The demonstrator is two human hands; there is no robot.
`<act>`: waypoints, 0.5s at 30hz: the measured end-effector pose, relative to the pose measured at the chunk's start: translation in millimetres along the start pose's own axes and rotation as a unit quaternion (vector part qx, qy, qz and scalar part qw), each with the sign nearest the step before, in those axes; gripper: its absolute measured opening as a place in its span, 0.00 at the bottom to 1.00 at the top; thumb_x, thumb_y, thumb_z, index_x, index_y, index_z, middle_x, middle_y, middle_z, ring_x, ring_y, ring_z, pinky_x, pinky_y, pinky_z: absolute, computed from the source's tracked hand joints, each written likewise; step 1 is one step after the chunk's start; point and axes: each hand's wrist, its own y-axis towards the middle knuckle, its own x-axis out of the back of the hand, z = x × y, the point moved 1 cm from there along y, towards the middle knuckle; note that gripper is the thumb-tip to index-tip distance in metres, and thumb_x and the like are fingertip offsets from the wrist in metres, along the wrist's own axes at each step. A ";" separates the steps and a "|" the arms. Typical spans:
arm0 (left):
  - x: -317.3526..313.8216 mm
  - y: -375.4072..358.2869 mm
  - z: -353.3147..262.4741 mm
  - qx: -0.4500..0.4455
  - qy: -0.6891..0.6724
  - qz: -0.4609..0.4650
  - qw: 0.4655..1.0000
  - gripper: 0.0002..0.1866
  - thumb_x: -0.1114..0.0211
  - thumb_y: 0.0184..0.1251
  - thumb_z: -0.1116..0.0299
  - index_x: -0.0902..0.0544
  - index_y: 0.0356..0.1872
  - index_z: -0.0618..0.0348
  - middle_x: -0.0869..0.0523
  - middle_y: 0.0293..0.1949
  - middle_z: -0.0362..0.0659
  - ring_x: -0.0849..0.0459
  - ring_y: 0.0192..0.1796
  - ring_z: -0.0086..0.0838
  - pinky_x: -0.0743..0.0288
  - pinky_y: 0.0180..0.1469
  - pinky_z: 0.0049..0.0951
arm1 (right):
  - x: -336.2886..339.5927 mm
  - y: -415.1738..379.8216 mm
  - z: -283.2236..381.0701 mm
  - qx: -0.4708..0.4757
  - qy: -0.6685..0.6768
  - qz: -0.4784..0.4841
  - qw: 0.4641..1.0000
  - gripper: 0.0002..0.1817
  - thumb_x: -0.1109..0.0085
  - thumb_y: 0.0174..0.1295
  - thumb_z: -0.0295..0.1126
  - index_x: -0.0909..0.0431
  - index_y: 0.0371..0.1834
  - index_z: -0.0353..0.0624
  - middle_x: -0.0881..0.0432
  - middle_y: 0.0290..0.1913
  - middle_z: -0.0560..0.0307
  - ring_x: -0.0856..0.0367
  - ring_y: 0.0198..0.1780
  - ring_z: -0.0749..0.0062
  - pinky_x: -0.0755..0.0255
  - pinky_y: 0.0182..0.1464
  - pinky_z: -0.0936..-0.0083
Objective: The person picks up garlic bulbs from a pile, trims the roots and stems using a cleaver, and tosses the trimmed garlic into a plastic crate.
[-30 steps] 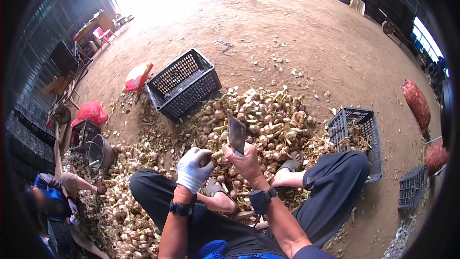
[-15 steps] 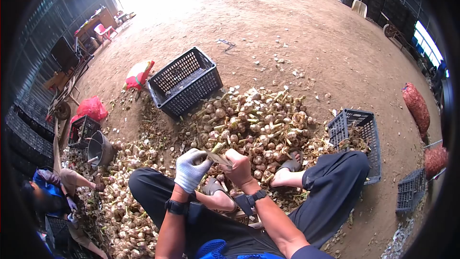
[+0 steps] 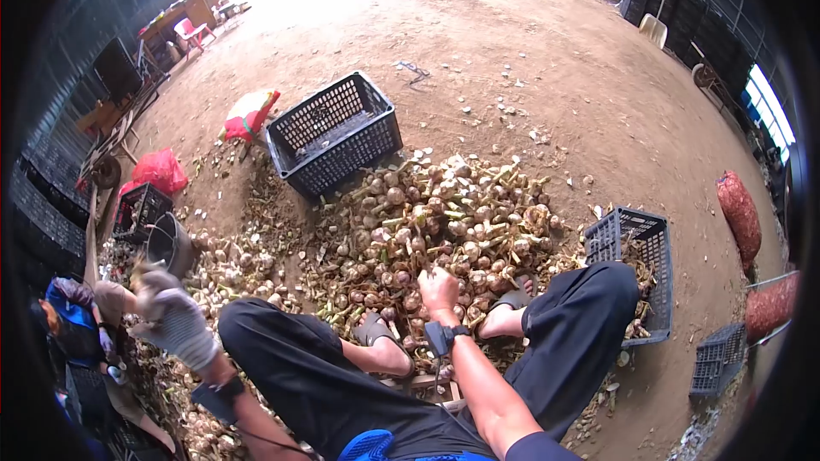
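My left hand (image 3: 178, 320), in a white knitted glove, is stretched out to the left over a heap of garlic bulbs (image 3: 235, 277). It is smeared by motion, and its fingers do not show clearly. My right hand (image 3: 439, 292), bare, is closed in front of me, over the near edge of the pile of garlic with stalks (image 3: 470, 226). I cannot tell what is inside its fingers. Both wrists wear dark straps with small boxes. My feet in sandals rest at the pile's near side.
A black plastic crate (image 3: 337, 137) stands beyond the pile, with a red and white sack (image 3: 248, 117) beside it. Another crate (image 3: 658, 269) with dry stalks is by my right knee. At left are a bucket (image 3: 169, 246) and a seated person (image 3: 77, 324). Filled net sacks (image 3: 739, 218) stand right.
My left hand has swung from beside the right hand far out to the left. My right hand has moved slightly right; the flat blade-like piece seen between the hands no longer shows.
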 end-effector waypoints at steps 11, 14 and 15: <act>28.2 -21.7 63.5 0.014 0.269 -0.170 0.948 0.44 0.34 0.67 0.45 0.39 0.75 0.61 0.27 0.43 0.41 0.29 0.37 0.27 0.30 0.34 0.31 | -62.4 81.2 20.3 0.155 -0.229 0.105 0.955 0.12 0.36 0.59 0.40 0.18 0.34 0.42 0.20 0.42 0.44 0.15 0.39 0.44 0.20 0.41 0.54; 34.8 -20.6 67.3 0.007 0.272 -0.219 0.937 0.42 0.35 0.68 0.46 0.39 0.75 0.61 0.28 0.38 0.42 0.33 0.30 0.28 0.31 0.28 0.32 | -79.6 86.5 13.9 0.164 -0.272 0.135 0.938 0.06 0.39 0.58 0.32 0.19 0.35 0.43 0.20 0.45 0.45 0.14 0.38 0.46 0.19 0.41 0.54; 37.0 -20.5 65.8 0.020 0.256 -0.226 0.940 0.42 0.35 0.69 0.45 0.39 0.75 0.61 0.28 0.38 0.42 0.32 0.31 0.28 0.30 0.29 0.33 | -85.1 87.0 11.1 0.167 -0.286 0.139 0.933 0.05 0.39 0.58 0.31 0.20 0.35 0.43 0.20 0.45 0.45 0.13 0.38 0.47 0.19 0.41 0.54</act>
